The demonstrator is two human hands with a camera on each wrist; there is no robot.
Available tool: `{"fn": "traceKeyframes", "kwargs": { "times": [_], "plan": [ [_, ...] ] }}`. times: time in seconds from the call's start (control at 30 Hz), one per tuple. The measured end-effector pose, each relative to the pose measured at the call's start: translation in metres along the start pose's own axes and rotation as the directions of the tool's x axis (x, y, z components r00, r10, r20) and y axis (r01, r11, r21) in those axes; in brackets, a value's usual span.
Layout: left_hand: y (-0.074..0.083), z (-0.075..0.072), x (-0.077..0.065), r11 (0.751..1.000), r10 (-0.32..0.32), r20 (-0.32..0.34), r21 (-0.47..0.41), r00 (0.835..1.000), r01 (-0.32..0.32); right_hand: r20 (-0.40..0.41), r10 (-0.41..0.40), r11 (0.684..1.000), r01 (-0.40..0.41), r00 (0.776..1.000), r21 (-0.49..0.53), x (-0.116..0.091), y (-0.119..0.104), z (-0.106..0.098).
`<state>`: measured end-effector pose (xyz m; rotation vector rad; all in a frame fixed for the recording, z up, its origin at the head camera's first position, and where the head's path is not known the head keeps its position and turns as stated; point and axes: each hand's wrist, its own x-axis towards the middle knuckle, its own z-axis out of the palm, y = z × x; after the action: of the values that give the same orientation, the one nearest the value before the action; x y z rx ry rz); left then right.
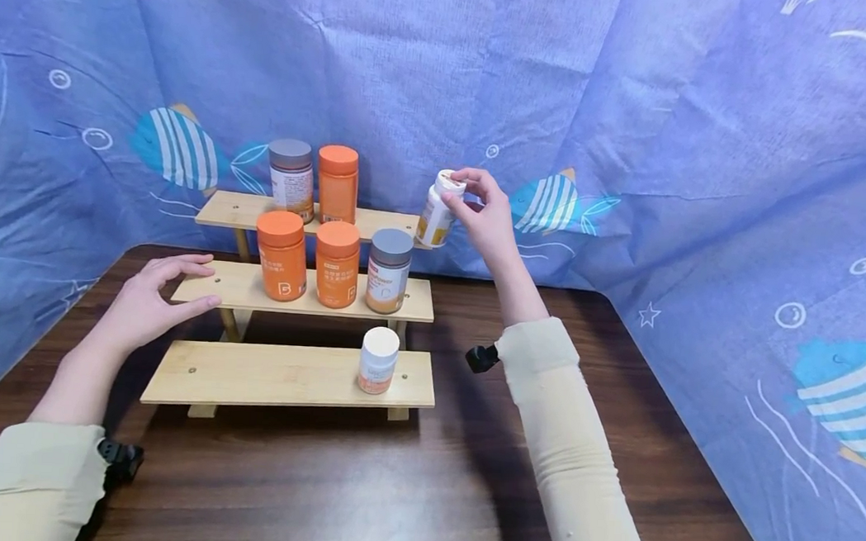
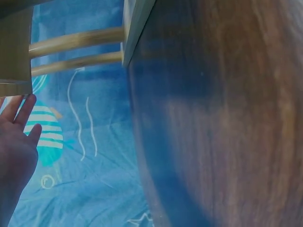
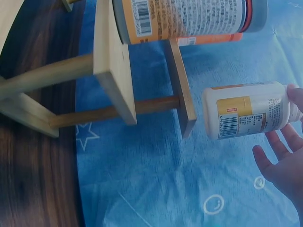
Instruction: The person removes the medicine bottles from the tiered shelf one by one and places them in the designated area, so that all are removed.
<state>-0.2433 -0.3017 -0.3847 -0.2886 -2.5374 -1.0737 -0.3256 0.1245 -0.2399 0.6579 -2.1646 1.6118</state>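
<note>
My right hand (image 1: 487, 216) pinches a white supplement bottle (image 1: 436, 213) near its cap with thumb and fingers. The bottle is by the right end of the top shelf (image 1: 236, 211); the right wrist view has a gap between the bottle's base (image 3: 210, 113) and the shelf end (image 3: 187, 118). At the left end of the middle shelf (image 1: 238, 292), my left hand (image 1: 151, 303) has its fingers extended and thumb apart, holding nothing. In the left wrist view its fingertips (image 2: 29, 100) are at the shelf's edge; whether they touch it I cannot tell.
A grey-lidded jar (image 1: 291, 183) and an orange jar (image 1: 337, 186) stand on the top shelf. Two orange jars (image 1: 281, 257) and a grey-lidded jar (image 1: 388, 272) occupy the middle one. A small white bottle (image 1: 378, 362) stands on the bottom shelf (image 1: 270, 376). Blue curtains (image 1: 445, 73) surround the table (image 1: 278, 484).
</note>
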Motion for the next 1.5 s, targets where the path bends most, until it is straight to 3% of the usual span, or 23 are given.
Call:
{"fn": "traceKeyframes", "kwargs": {
  "times": [0.1,0.3,0.5,0.67,0.9,1.3,1.5],
  "plan": [
    [0.000,-0.003,0.001,0.999,0.016,-0.002,0.034,1.000,-0.016,-0.012,0.005,1.000,-0.005,1.000,0.020,-0.001,0.004,-0.004],
    [0.003,-0.008,0.002,0.995,0.053,-0.003,0.079,0.999,-0.052,-0.045,0.010,0.998,-0.007,0.999,0.059,0.003,0.033,-0.015],
    [0.008,-0.008,0.003,0.992,0.076,0.000,0.097,0.997,-0.076,-0.086,0.027,0.999,-0.025,0.996,0.028,-0.002,0.053,-0.025],
    [0.009,-0.008,0.001,0.992,0.058,0.008,0.114,0.998,-0.059,-0.083,0.071,0.997,-0.071,0.994,0.000,-0.009,0.067,-0.029],
    [0.013,-0.006,0.001,0.989,0.044,-0.009,0.142,0.999,-0.042,-0.085,0.116,0.992,-0.120,0.990,-0.039,-0.028,0.064,-0.031],
    [0.015,-0.003,0.004,0.987,0.004,0.002,0.159,1.000,-0.004,-0.104,0.177,0.980,-0.185,0.979,-0.077,-0.041,0.107,-0.037],
    [0.014,0.001,0.005,0.989,0.005,0.004,0.150,1.000,-0.006,-0.133,0.208,0.967,-0.224,0.969,-0.118,-0.046,0.147,-0.037]
  ]
}}
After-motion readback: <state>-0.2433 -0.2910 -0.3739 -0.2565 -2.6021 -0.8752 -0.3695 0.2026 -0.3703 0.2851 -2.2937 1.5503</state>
